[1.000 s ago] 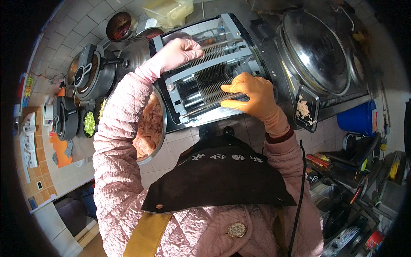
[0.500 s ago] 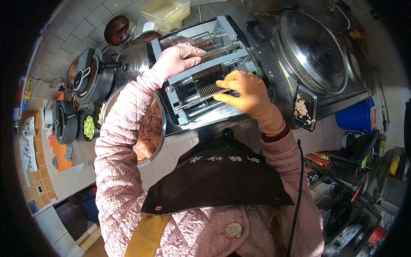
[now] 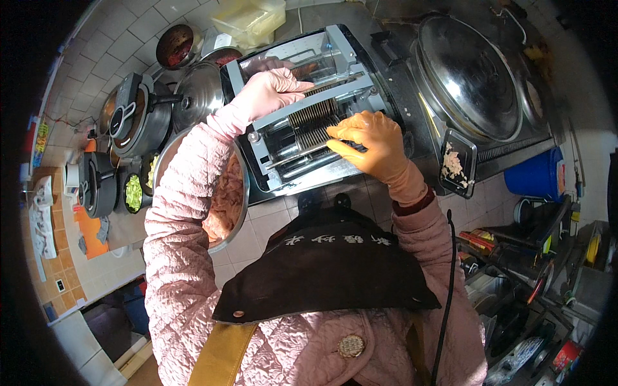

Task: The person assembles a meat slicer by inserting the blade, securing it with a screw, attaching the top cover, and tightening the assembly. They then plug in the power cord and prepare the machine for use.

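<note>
Both hands are on a slatted metal comb rack (image 3: 313, 123) in the top of a steel-and-grey machine that looks like a meat slicer (image 3: 261, 166). My left hand (image 3: 271, 91), in a pale pink glove, closes its fingers on the rack's far end. My right hand (image 3: 374, 145), in an orange glove, pinches the near right edge with thumb and fingers. A grey crossbar runs over the rack between the hands. The machine's rollers show around the rack, partly hidden by it and the hands.
A large steel bowl of raw meat (image 3: 222, 222) stands left of the machine, partly behind my left arm. A big lidded pan (image 3: 470, 77) is at the right, with a small black tray of meat bits (image 3: 471, 148) before it. Pots and a bowl of chopped greens (image 3: 133, 192) line the left.
Both hands have shifted slightly toward the right, still on the comb rack. My left fingertips sit a little lower on it; the rack itself has moved very little.
</note>
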The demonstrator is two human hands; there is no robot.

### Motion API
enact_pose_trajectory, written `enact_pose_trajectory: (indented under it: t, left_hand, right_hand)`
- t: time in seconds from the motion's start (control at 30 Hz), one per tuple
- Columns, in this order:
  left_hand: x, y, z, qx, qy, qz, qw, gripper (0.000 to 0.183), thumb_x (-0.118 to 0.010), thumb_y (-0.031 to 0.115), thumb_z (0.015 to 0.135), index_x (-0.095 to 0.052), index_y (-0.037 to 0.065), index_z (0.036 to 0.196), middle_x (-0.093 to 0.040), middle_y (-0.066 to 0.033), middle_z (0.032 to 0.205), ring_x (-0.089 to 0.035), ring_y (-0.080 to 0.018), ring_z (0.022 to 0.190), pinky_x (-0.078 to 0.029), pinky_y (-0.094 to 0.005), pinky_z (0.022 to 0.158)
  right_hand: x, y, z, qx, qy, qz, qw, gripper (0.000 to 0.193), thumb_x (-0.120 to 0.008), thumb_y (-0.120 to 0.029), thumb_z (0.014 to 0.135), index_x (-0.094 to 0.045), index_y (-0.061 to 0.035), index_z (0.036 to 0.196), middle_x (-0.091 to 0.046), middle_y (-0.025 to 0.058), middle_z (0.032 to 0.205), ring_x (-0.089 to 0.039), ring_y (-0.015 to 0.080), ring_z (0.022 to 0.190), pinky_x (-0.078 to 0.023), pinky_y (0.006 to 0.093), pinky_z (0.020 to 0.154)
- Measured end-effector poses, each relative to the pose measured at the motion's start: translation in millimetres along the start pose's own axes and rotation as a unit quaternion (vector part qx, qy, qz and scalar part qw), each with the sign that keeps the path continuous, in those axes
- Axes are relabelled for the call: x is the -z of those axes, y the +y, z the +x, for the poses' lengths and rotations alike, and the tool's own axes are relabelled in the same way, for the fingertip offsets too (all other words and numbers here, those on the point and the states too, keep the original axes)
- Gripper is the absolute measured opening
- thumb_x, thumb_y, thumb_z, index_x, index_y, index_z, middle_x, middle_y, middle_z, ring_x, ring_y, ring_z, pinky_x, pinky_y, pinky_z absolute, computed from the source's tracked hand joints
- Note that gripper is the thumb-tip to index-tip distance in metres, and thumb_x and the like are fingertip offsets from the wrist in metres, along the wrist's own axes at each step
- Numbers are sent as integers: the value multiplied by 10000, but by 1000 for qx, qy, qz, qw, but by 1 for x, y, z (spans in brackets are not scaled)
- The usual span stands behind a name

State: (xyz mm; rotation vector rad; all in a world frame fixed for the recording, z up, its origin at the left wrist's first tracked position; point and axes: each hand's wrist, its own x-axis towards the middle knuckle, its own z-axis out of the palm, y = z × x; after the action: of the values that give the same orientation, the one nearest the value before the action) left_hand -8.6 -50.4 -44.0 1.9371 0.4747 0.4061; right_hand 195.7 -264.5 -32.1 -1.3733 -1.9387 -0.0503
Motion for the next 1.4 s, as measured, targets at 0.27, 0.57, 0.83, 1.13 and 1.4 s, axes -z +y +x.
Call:
enact_pose_trajectory:
  t: [0.27,0.57,0.83,1.13,1.4]
  left_hand:
    - [4,-1,2,-92,-20,161,982,349,-733,-51,895,-744,31,1234,-643,-2,970,-628,-105,954,-517,-219,926]
    - [7,10,-4,-31,-35,54,997,391,-730,-34,900,-730,64,1278,-638,-2,1006,-616,-109,954,-515,-238,926]
    - [6,8,-5,-41,-44,46,997,412,-742,-19,893,-717,62,1296,-622,-3,1004,-578,-110,918,-503,-227,927]
    - [3,8,-7,-42,-9,87,995,332,-737,7,914,-732,62,1241,-705,-53,1098,-683,-133,1024,-565,-268,933]
    - [9,16,-10,-83,-70,216,970,516,-763,2,886,-654,114,1377,-669,-40,1200,-600,-120,1115,-522,-253,965]
  right_hand:
    - [-6,6,1,11,85,15,996,142,-828,-60,788,-779,-110,911,-727,16,862,-681,202,813,-546,330,708]
    - [13,3,-7,-15,23,44,999,80,-756,-171,885,-765,-130,954,-711,10,948,-652,231,913,-546,348,793]
    - [12,10,-6,-47,-25,86,995,191,-809,-55,814,-768,-111,992,-733,16,975,-665,217,914,-544,337,820]
    - [10,4,-3,-69,-10,116,991,177,-819,-52,812,-745,-105,964,-724,25,952,-669,219,907,-545,328,766]
    - [-9,11,-5,-8,59,39,997,201,-801,-119,836,-601,-115,841,-659,35,856,-632,237,796,-520,359,663]
